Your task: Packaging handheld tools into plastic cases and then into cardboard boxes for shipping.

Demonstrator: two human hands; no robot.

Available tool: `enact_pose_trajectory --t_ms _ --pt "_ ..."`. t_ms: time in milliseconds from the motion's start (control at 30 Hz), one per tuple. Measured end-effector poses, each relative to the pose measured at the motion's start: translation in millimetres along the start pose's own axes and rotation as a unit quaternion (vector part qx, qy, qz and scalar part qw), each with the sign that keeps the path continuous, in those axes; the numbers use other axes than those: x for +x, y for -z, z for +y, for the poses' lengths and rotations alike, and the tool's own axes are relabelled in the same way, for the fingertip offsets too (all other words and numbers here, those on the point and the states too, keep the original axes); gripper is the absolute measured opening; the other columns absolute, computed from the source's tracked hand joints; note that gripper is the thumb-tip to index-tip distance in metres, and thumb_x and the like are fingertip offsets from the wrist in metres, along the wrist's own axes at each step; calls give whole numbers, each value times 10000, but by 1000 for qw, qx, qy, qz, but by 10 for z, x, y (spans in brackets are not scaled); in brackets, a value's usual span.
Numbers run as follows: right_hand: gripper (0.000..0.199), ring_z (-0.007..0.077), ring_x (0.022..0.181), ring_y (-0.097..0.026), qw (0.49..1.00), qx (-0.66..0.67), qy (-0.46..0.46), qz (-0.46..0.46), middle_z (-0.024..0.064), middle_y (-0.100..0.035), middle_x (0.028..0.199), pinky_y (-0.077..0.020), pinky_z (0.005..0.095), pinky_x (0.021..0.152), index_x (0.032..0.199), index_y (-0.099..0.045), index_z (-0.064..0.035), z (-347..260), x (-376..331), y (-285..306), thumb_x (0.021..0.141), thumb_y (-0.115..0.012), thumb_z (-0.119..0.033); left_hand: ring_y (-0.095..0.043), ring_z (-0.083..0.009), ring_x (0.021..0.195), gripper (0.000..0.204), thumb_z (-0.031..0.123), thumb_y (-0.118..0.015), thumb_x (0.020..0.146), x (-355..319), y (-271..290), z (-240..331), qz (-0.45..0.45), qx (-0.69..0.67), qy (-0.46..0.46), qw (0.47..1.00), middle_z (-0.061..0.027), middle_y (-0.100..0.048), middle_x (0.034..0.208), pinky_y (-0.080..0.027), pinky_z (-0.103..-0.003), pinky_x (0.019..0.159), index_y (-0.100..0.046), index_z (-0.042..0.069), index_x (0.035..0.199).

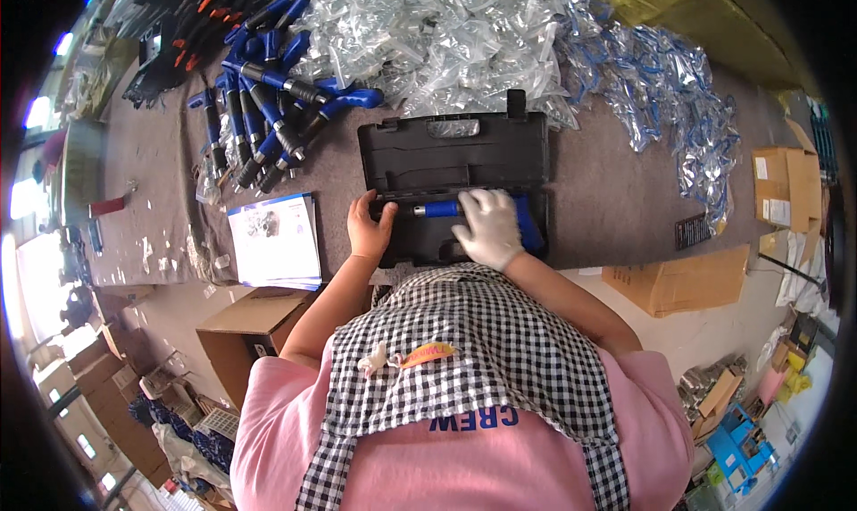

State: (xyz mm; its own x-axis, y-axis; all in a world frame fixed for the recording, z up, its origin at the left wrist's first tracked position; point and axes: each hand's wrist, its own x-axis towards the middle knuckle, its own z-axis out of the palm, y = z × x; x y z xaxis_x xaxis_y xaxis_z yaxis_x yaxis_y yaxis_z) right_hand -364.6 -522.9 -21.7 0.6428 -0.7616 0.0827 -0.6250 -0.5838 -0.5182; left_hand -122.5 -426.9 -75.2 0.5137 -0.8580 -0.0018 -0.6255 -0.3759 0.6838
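A black plastic case (pixel 455 156) lies opened on the table in front of me, its lid folded back away from me. In its near half sits a blue hand tool (pixel 439 208) with a silver tip at the left and a wide blue handle at the right; it may be a riveter. My right hand (pixel 490 229), in a pale glove, lies over the tool's middle with the fingers bent around it. Bare, my left hand (pixel 369 231) holds the case's left wall, thumb inside and fingers outside. The palm side of both hands is hidden.
Beyond the case, clear plastic bags (pixel 446 42) form a large heap, with blue-edged packets (pixel 652 91) at right. Blue-and-black hand tools (pixel 268 109) are piled at far left. Printed sheets (pixel 277 241) lie left of the case. Cardboard boxes (pixel 678 282) stand below the table edge.
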Motion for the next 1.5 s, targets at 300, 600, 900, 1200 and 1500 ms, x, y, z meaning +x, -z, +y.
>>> enact_pose_trajectory --t_ms 300,600,900,1200,1500 --pt "489 319 1150 -466 997 6 -60 -39 109 -546 1173 -261 490 1115 1178 -600 -47 -252 233 -372 764 -700 -287 -650 -215 944 425 165 -793 763 -101 -120 47 82 -100 74 989 -135 -667 1041 -515 -318 849 -630 -1 1118" --pt "500 323 1201 -417 991 82 -96 -34 99 -507 1220 -178 546 1133 1181 -590 -62 -239 240 -480 720 -698 -226 -658 -215 915 401 177 -794 769 -57 -124 -86 36 -30 40 998 -139 -680 1002 -518 -317 841 -637 -11 1086" --pt "483 310 1207 -420 986 96 -120 -69 72 -511 1228 -124 562 1147 1193 -600 -70 -307 210 -462 736 -670 -210 -641 -313 971 354 202 -764 774 -92 -71 37 21 -14 19 1000 -160 -655 1050 -506 -369 866 -653 -8 1037" --pt "304 316 1043 -572 984 164 43 47 97 -637 1065 -397 499 1020 1022 -669 -55 124 180 117 726 -686 -120 -618 -323 896 265 151 -734 784 30 -46 45 79 0 -34 996 -167 -635 966 -504 -383 807 -626 -5 970" --pt "228 421 1009 -509 983 25 -98 154 250 -555 1005 -399 495 939 951 -563 61 1177 -478 3 766 -573 -72 -572 -359 991 295 231 -715 780 -104 -201 6 48 -51 -33 997 -164 -585 1035 -492 -427 858 -626 45 991"
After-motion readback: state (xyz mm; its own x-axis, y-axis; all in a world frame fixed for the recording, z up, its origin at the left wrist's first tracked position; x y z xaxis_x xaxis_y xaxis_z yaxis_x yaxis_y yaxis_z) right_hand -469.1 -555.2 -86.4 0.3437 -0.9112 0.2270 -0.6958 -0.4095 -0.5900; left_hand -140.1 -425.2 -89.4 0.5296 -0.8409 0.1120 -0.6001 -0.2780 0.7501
